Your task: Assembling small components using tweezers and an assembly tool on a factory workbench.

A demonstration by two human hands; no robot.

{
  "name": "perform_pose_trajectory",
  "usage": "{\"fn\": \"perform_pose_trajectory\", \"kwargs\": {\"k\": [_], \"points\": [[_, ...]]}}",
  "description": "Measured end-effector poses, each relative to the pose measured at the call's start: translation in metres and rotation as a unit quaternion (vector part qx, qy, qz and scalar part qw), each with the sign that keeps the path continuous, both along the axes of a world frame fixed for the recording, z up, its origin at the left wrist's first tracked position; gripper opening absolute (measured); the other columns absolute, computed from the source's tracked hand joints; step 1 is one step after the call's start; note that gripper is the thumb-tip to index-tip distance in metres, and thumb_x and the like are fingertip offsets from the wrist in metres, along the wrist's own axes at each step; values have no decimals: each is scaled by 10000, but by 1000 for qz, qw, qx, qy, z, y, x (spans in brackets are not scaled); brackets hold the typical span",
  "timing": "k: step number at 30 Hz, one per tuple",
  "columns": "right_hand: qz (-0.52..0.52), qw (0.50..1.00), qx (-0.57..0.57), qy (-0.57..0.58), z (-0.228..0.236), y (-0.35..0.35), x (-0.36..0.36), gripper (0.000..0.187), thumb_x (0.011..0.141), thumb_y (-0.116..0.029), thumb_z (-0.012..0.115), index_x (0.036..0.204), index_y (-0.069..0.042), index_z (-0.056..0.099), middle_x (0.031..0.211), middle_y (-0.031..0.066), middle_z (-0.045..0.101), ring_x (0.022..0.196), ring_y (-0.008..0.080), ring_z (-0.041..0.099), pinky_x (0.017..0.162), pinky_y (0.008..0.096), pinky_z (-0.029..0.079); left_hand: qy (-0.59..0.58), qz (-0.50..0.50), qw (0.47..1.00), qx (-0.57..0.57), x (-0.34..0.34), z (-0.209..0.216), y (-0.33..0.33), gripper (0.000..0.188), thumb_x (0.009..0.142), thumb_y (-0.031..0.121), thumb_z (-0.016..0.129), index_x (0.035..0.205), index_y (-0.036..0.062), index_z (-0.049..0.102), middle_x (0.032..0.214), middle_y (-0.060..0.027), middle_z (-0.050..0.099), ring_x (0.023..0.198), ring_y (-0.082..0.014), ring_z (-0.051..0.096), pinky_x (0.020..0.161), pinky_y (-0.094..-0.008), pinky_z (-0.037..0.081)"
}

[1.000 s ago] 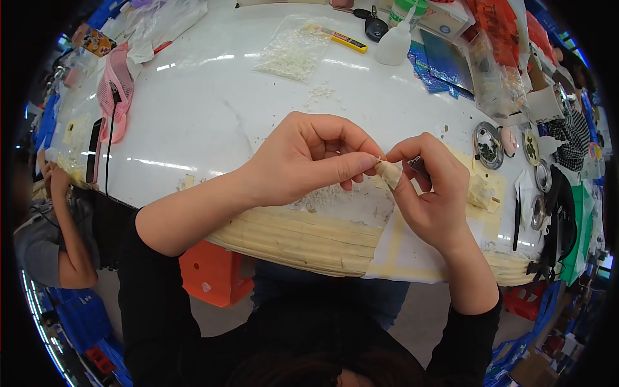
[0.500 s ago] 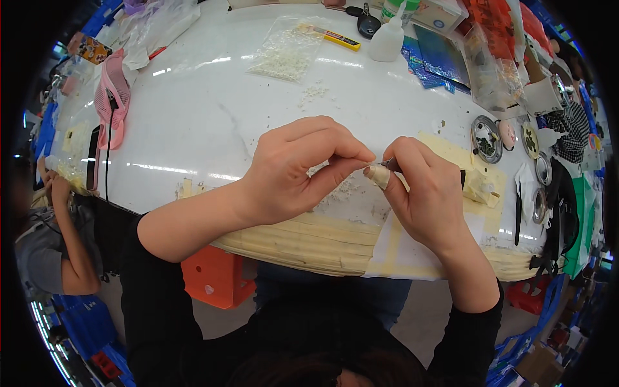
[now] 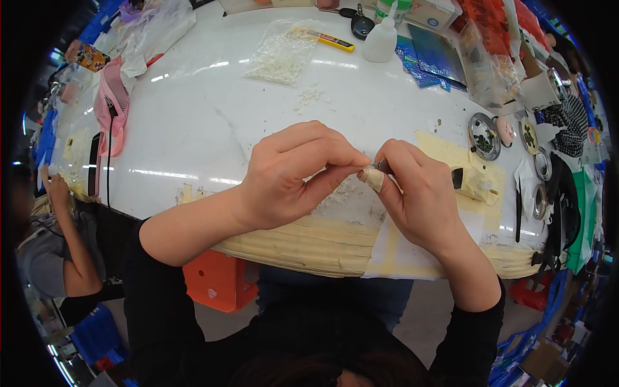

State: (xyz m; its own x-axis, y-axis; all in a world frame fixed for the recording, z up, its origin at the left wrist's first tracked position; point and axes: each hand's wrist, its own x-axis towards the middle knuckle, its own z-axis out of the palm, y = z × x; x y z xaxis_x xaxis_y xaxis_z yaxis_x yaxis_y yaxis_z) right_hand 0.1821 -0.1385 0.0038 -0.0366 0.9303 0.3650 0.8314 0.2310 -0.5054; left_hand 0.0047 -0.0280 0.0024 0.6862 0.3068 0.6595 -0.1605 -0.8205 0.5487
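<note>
My left hand (image 3: 284,177) is closed in a pinch, thumb against forefinger, its tips meeting my right hand's fingertips. Whatever lies in that pinch is too small to make out. My right hand (image 3: 422,197) grips a small dark metallic piece (image 3: 384,166) between thumb and bent forefinger. Pale tape (image 3: 372,178) wraps the right thumb. Below the hands, small white bits (image 3: 335,195) are scattered on the white table (image 3: 193,129), partly hidden by the left hand. Cream tape strips (image 3: 296,244) cover the table's near edge.
Farther back lie a clear bag of white bits (image 3: 280,61), a yellow cutter (image 3: 336,42) and a white squeeze bottle (image 3: 380,44). Round metal tins (image 3: 484,137) stand at right. A pink mesh item (image 3: 111,106) lies at left. Another person (image 3: 55,258) sits at far left.
Both hands have shifted slightly left, and the fingertips stay together. The whole view has moved a little.
</note>
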Motion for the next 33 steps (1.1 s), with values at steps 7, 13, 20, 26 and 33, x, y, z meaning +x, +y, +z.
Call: {"fn": "perform_pose_trajectory", "kwargs": {"k": [7, 13, 20, 26, 33], "points": [[-1, 1000, 1, 2, -2, 0, 0, 158, 817, -111, 663, 848, -70, 514, 705, 65, 544, 591, 276, 579, 496, 376, 451, 0, -2, 1000, 11, 1, 0, 0, 183, 761, -97, 711, 922, -10, 695, 826, -85, 674, 728, -193, 638, 614, -273, 502], [5, 1000, 7, 2, -1, 0, 1, 144, 815, -111, 658, 838, -79, 520, 695, 61, 534, 580, 273, 570, 490, 373, 444, 7, -2, 1000, 8, 1, 0, 0, 183, 757, -94, 715, 917, -8, 692, 827, -86, 671, 728, -196, 637, 615, -276, 501], [7, 1000, 11, -9, 0, 0, 2, 131, 825, -139, 663, 852, -89, 545, 674, 55, 517, 560, 264, 556, 477, 368, 429, 19, -7, 1000, 18, 0, 1, 3, 189, 756, -94, 714, 919, -1, 690, 827, -81, 662, 727, -197, 630, 610, -278, 498], [3, 1000, 15, -14, 0, -1, 2, 123, 826, -149, 668, 850, -95, 560, 662, 48, 507, 542, 255, 549, 464, 365, 419, 17, -12, 1000, 22, 1, 0, 4, 189, 755, -91, 715, 919, 0, 689, 829, -79, 660, 723, -197, 626, 605, -278, 494], [-4, 999, 20, -37, 2, -2, 1, 129, 807, -149, 678, 842, -102, 563, 661, 40, 498, 538, 240, 550, 454, 356, 417, 17, -10, 1000, 17, 0, -1, 3, 179, 765, -90, 710, 918, 0, 687, 822, -80, 659, 713, -193, 624, 602, -277, 492]]}}
